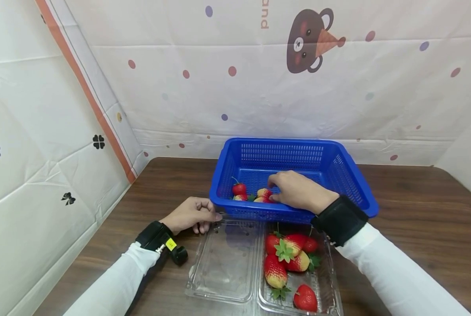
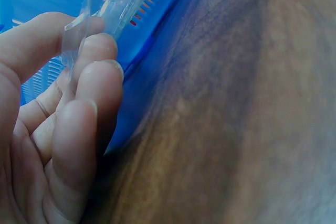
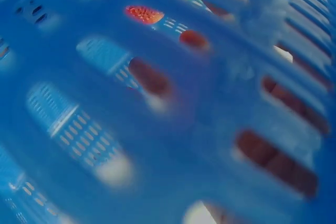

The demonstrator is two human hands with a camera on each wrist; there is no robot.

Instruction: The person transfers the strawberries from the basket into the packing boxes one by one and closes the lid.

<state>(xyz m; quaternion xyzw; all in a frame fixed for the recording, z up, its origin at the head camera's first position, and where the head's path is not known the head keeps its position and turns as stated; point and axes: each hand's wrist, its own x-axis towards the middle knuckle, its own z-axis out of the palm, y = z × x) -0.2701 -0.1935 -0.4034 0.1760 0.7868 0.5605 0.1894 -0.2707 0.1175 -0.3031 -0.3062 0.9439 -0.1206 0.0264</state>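
Observation:
My left hand [image 1: 192,215] pinches a corner of the clear plastic lid [image 1: 227,263] between thumb and fingers. In the left wrist view, the lid's edge [image 2: 79,35] sits between the fingertips. The lid is folded out flat, joined to a clear tray [image 1: 318,281] holding several strawberries [image 1: 275,271]. My right hand [image 1: 298,191] reaches over the near rim of a blue basket [image 1: 283,142], its thumb and finger around a strawberry [image 1: 264,192]. The right wrist view shows the slotted basket wall [image 3: 199,129] up close, with that hand hidden.
Beside the right fingers, a small red fruit with a stem [image 1: 239,189] and more strawberries lie in the basket's near left part. The brown wooden table [image 1: 397,228] carries everything. A patterned white sheet [image 1: 255,96] hangs behind and along the left.

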